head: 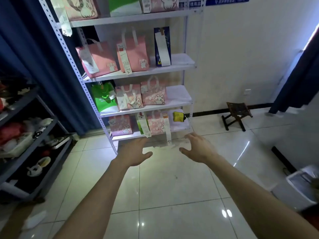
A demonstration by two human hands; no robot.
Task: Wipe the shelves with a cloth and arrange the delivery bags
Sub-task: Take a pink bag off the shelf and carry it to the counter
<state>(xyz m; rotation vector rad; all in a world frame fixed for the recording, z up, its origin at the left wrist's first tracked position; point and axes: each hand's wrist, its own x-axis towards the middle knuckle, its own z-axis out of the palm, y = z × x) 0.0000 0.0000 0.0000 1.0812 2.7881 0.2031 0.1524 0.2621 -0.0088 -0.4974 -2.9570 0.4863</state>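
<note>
A white metal shelf rack [179,65] stands against the wall, several tiers holding delivery bags. Pink cat-print bags [133,54] with long receipts fill most tiers; a green bag [101,99] sits on the third tier and a dark blue bag [161,46] on the second. A yellow cloth [178,116] lies at the right end of the bottom tier. My left hand [134,152] and my right hand [198,149] reach forward, both with fingers spread and holding nothing, just below and in front of the bottom tier's edge.
A dark shelf unit [34,135] with clutter stands at the left, blue curtains [43,57] behind it. A small wooden stool [237,114] sits by the wall at right. A white bin [300,187] is at the lower right. Glossy tiled floor [164,195] lies below.
</note>
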